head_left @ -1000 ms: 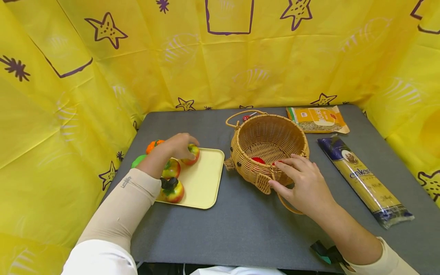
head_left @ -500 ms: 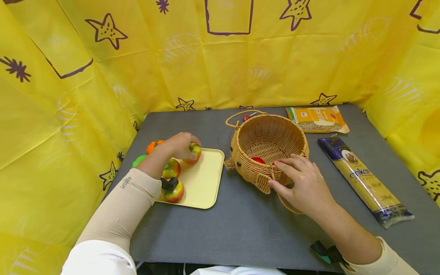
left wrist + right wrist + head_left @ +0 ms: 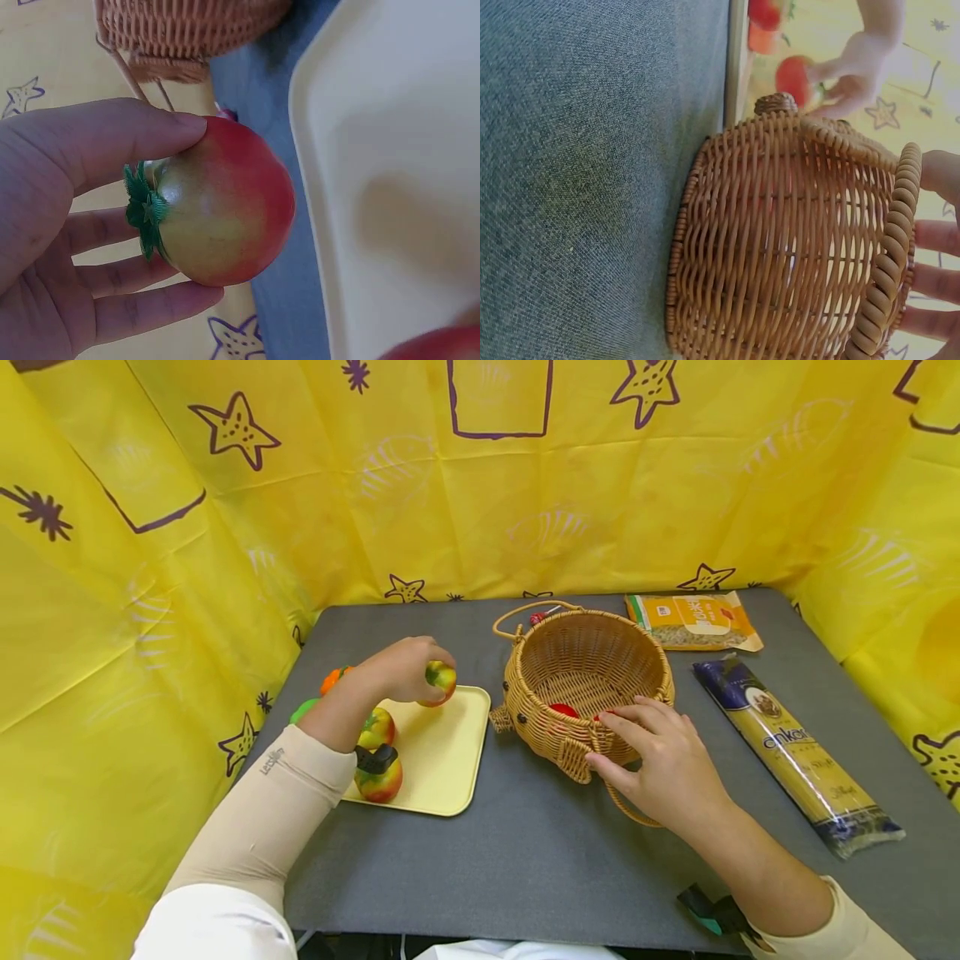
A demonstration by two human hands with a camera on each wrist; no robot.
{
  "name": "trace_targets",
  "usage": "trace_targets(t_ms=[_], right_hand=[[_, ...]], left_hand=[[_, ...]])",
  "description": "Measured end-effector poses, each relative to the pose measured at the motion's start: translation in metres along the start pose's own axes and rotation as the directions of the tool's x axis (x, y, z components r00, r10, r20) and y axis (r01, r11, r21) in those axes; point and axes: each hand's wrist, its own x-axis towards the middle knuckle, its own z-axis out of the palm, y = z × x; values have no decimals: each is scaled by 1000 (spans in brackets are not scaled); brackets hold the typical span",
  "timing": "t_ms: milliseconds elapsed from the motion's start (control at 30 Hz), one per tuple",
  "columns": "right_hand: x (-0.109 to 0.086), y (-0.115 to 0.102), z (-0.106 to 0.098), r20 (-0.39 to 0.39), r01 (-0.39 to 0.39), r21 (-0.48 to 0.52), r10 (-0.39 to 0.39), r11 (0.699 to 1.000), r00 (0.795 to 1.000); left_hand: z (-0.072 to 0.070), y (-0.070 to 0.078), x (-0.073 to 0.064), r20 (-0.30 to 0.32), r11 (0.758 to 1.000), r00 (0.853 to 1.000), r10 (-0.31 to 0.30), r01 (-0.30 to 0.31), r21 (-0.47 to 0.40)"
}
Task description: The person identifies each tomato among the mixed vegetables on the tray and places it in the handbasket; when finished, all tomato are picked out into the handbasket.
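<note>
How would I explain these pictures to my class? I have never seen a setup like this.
No machine here: a person works with bare hands. The wide view comes from a camera on the head, looking down at the table; two close ones from cameras on the wrists. The left hand holds a red-and-yellow fruit over a tray, where two more fruits lie. The right hand rests on the rim of a wicker basket with something red inside. Also on the table lie a spaghetti packet and an orange food packet.
</note>
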Motion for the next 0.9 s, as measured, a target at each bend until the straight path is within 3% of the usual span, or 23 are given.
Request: trace_targets(t_ms=[400,633,900], right_hand=[[-1,1,0,3,1,-7,-1,1000,1000],[0,0,-1,16,-5,-10,5,1000,1000],[0,0,-1,12,-3,1,3,1000,1000]], left_hand=[[-26,43,-2,-95,992,988,125,-124,20],[-41,67,2,-162,980,967,198,-193,48],[-52,100,12,-196,964,944,267,-258,70]])
